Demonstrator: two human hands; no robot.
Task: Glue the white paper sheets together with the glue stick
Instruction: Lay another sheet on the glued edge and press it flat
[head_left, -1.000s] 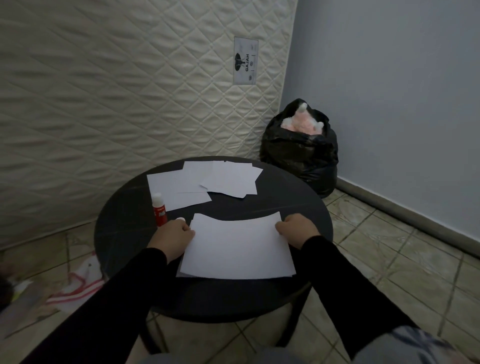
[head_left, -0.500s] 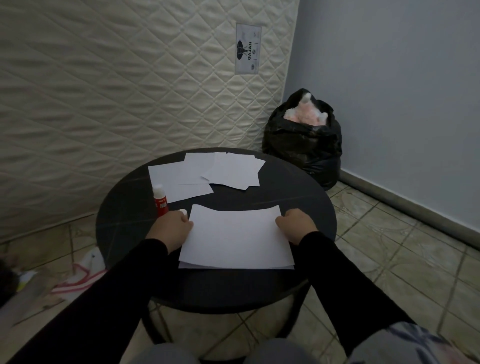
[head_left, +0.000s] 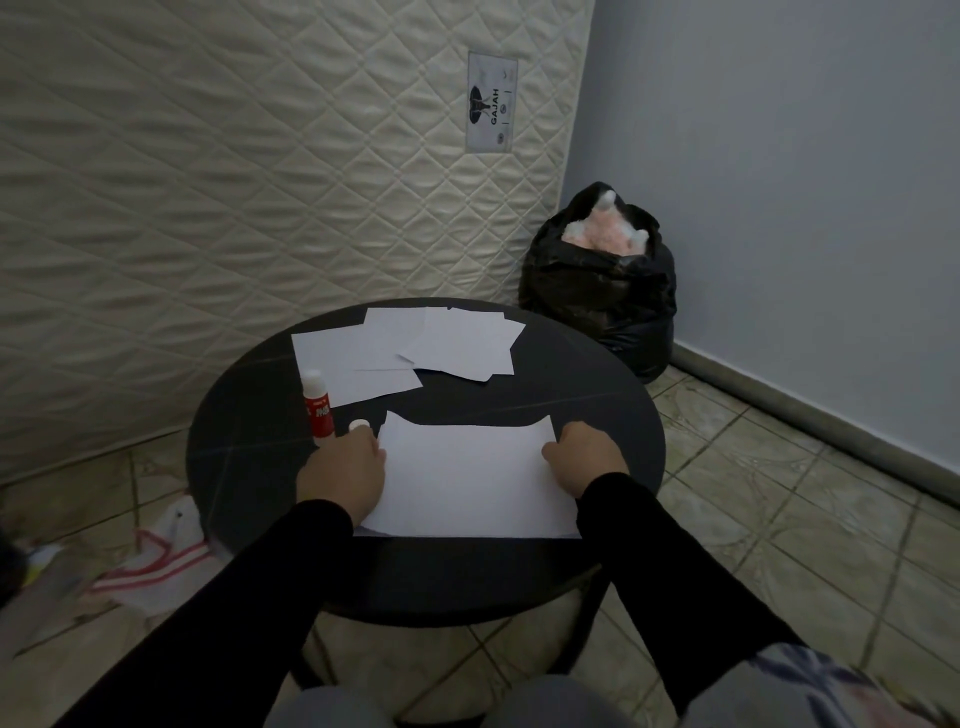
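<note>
The left hand and right hand, fingers seemingly curled, press 1 paper sheet between them; glue stick stands beyond the left hand.

Round black table carries: white sheets at near edge (more than one layer, lower corner shows); loose overlapping papers at far side; upright glue stick; its white cap just beside.

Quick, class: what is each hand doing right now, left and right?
Left hand: fingers curled, holding the left edge of the near sheet.
Right hand: fingers curled, holding its right edge.
</note>
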